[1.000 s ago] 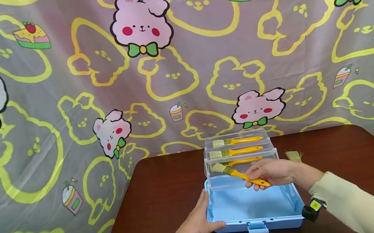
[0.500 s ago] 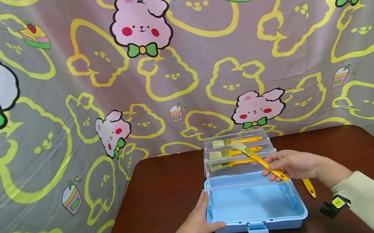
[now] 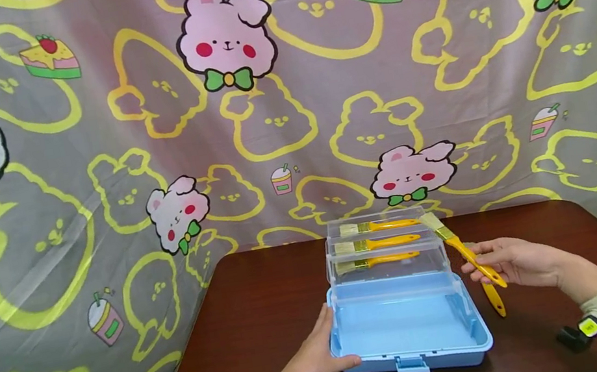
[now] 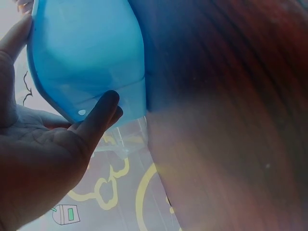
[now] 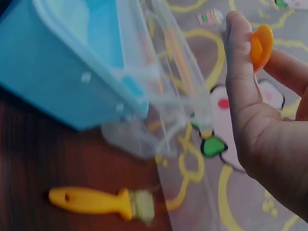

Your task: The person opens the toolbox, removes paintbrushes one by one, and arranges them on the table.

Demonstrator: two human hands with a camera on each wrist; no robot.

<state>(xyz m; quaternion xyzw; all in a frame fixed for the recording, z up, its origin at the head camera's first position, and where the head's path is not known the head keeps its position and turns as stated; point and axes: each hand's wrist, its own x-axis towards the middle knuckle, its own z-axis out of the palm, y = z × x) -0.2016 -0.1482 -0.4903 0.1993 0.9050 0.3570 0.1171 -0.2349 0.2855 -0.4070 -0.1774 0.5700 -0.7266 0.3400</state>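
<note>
My right hand (image 3: 527, 263) holds a paintbrush (image 3: 460, 248) by its yellow handle, just right of the box, with pale bristles pointing up and left. In the right wrist view only the orange-yellow handle end (image 5: 262, 48) shows between thumb and fingers. A second paintbrush (image 5: 86, 199) lies on the table beneath; in the head view the hand hides part of it. My left hand (image 3: 315, 354) rests against the left front corner of an open light-blue toolbox (image 3: 442, 358), fingers straight along its side, thumb at the front rim. The box's main compartment holds nothing visible.
Clear stepped trays (image 3: 434, 255) rise behind the compartment, each carrying a yellow-handled paintbrush: top (image 3: 394, 223), middle (image 3: 393, 240) and lower (image 3: 393, 257). A latch (image 3: 411, 364) hangs at the box front. The brown table (image 3: 260, 311) meets a patterned curtain (image 3: 315, 111) behind.
My right hand has carried the held paintbrush from over the box to the right, past its edge. The brush lying on the table shows more of its handle. My left hand has stayed put.
</note>
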